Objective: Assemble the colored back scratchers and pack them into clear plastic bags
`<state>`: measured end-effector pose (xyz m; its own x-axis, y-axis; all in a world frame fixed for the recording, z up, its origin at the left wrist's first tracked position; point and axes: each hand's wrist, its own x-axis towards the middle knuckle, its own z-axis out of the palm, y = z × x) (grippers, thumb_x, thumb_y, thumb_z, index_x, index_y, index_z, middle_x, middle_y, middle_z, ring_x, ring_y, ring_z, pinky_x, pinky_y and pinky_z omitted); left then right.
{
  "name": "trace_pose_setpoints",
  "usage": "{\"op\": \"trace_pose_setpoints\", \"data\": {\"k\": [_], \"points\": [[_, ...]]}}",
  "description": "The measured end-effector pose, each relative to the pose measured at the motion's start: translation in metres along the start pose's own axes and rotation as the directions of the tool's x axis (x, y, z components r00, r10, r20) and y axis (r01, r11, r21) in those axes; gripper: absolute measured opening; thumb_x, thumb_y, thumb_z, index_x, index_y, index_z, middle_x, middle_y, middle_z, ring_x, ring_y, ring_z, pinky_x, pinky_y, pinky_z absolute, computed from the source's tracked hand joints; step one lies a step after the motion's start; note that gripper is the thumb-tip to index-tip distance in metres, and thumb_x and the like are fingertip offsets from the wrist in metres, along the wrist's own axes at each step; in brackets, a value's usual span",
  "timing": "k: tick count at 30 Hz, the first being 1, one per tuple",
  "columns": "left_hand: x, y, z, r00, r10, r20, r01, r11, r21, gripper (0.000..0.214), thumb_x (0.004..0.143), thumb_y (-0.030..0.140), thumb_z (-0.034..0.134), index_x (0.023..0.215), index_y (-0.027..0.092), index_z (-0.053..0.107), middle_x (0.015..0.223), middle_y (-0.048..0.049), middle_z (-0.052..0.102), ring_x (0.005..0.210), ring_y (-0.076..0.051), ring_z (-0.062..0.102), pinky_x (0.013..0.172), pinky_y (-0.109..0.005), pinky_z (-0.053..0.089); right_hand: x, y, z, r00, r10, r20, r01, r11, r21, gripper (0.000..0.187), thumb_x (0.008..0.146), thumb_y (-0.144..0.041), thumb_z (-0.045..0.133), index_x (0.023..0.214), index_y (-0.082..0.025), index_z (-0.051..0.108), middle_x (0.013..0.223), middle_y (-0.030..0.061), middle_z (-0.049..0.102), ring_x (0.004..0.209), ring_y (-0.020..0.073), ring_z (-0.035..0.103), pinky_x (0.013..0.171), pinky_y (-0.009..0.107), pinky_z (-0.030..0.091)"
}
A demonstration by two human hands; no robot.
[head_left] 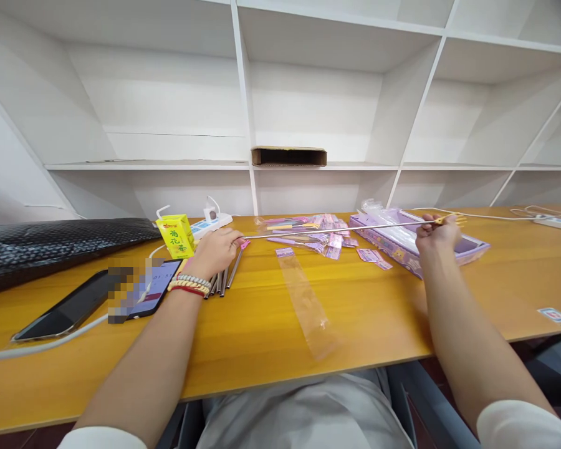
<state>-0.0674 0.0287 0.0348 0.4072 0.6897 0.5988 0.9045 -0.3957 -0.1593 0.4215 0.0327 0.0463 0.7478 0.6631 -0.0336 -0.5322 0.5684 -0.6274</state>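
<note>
A long thin metal rod with a yellow claw-like end, which looks like an extended back scratcher [336, 230], stretches nearly level above the desk between my hands. My left hand [217, 249] is closed on its left end, palm down. Near the yellow end, my right hand [438, 235] has its fingers closed around the rod. Several metal tubes [223, 282] lie under and beside my left hand, one with a pink tip. Between my arms a clear plastic sleeve [306, 302] with a purple header lies flat on the desk.
Packaged items [308, 232] in purple and pink wrappers lie at the back, with small purple cards [373, 256] nearby. A purple box [393, 249] holds clear plastic. Left are two phones [65, 305], a yellow drink carton [176, 236], a power strip [212, 223] and a black wrapped bundle [60, 249].
</note>
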Motion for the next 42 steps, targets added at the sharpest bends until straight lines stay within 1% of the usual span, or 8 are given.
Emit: {"op": "trace_pose_setpoints", "data": {"k": [5, 12, 14, 19, 23, 29, 34, 42], "points": [[0.002, 0.002, -0.001, 1.000, -0.009, 0.003, 0.009, 1.000, 0.022, 0.029, 0.086, 0.028, 0.036, 0.085, 0.020, 0.064, 0.089, -0.0056, 0.067, 0.088, -0.022, 0.059, 0.074, -0.035, 0.040, 0.009, -0.006, -0.003, 0.999, -0.052, 0.015, 0.051, 0.998, 0.027, 0.035, 0.095, -0.036, 0.022, 0.073, -0.017, 0.041, 0.057, -0.0010, 0.047, 0.036, 0.0028, 0.029, 0.031, 0.013, 0.017], [-0.008, -0.020, 0.006, 0.995, -0.100, -0.004, 0.099, 0.993, -0.058, 0.033, 0.083, 0.043, 0.040, 0.085, 0.020, 0.065, 0.088, -0.0041, 0.068, 0.087, -0.022, 0.060, 0.075, -0.034, 0.041, 0.006, 0.010, -0.011, 0.964, 0.000, 0.267, -0.008, 1.000, 0.029, 0.014, 0.087, -0.021, 0.039, 0.076, -0.015, 0.046, 0.064, -0.0004, 0.053, 0.038, 0.0039, 0.036, 0.032, 0.016, 0.022], [-0.010, -0.026, 0.009, 0.988, -0.157, 0.005, 0.157, 0.984, -0.083, 0.032, 0.079, 0.046, 0.046, 0.085, 0.021, 0.065, 0.087, -0.0035, 0.068, 0.084, -0.022, 0.061, 0.075, -0.033, 0.041, 0.006, 0.013, -0.012, 0.970, 0.013, 0.241, -0.009, 1.000, -0.018, 0.005, 0.078, -0.011, 0.045, 0.080, -0.016, 0.046, 0.067, -0.0012, 0.056, 0.039, 0.0034, 0.038, 0.033, 0.014, 0.024], [-0.012, -0.031, 0.013, 0.951, -0.301, -0.075, 0.286, 0.945, -0.157, 0.031, 0.070, 0.034, 0.055, 0.098, 0.022, 0.061, 0.087, -0.0022, 0.067, 0.082, -0.022, 0.061, 0.072, -0.031, 0.044, 0.012, 0.018, -0.012, 0.979, -0.141, 0.147, 0.179, 0.940, -0.290, 0.027, 0.063, -0.005, 0.051, 0.084, -0.020, 0.046, 0.061, -0.0020, 0.057, 0.037, 0.0071, 0.043, 0.033, 0.016, 0.024], [-0.012, -0.033, 0.016, 0.939, -0.297, -0.176, 0.251, 0.937, -0.242, 0.017, 0.069, 0.032, 0.057, 0.080, 0.019, 0.062, 0.083, -0.0035, 0.065, 0.081, -0.020, 0.060, 0.075, -0.029, 0.045, 0.020, 0.022, -0.014, 0.972, -0.230, 0.058, 0.232, 0.872, -0.432, 0.022, 0.058, -0.006, 0.053, 0.076, -0.017, 0.050, 0.053, -0.0046, 0.049, 0.036, 0.0073, 0.042, 0.031, 0.016, 0.022], [-0.011, -0.035, 0.019, 0.944, -0.260, -0.204, 0.204, 0.944, -0.260, 0.025, 0.075, 0.042, 0.057, 0.081, 0.020, 0.066, 0.090, -0.0043, 0.067, 0.091, -0.021, 0.060, 0.087, -0.033, 0.041, 0.017, 0.021, -0.016, 0.972, -0.233, -0.022, 0.208, 0.903, -0.377, 0.024, 0.062, -0.008, 0.049, 0.084, -0.018, 0.051, 0.064, -0.0031, 0.056, 0.037, 0.0070, 0.044, 0.031, 0.018, 0.026], [-0.011, -0.033, 0.019, 0.946, -0.271, -0.176, 0.233, 0.949, -0.211, 0.028, 0.082, 0.042, 0.050, 0.093, 0.022, 0.067, 0.097, -0.0053, 0.068, 0.101, -0.022, 0.056, 0.094, -0.037, 0.032, 0.007, 0.014, -0.012, 0.991, -0.135, 0.004, 0.132, 0.960, -0.247, 0.014, 0.077, -0.031, 0.045, 0.080, -0.017, 0.048, 0.072, -0.0005, 0.059, 0.038, 0.0056, 0.042, 0.031, 0.018, 0.024], [-0.013, -0.024, 0.013, 0.969, -0.240, -0.051, 0.230, 0.961, -0.153, 0.033, 0.080, 0.046, 0.046, 0.091, 0.021, 0.064, 0.095, -0.0052, 0.067, 0.094, -0.024, 0.057, 0.087, -0.039, 0.031, 0.007, 0.016, -0.009, 0.987, -0.151, -0.047, 0.131, 0.948, -0.290, 0.020, 0.085, -0.033, 0.042, 0.070, -0.019, 0.041, 0.050, -0.0056, 0.042, 0.036, 0.0050, 0.035, 0.034, 0.016, 0.023]]}}
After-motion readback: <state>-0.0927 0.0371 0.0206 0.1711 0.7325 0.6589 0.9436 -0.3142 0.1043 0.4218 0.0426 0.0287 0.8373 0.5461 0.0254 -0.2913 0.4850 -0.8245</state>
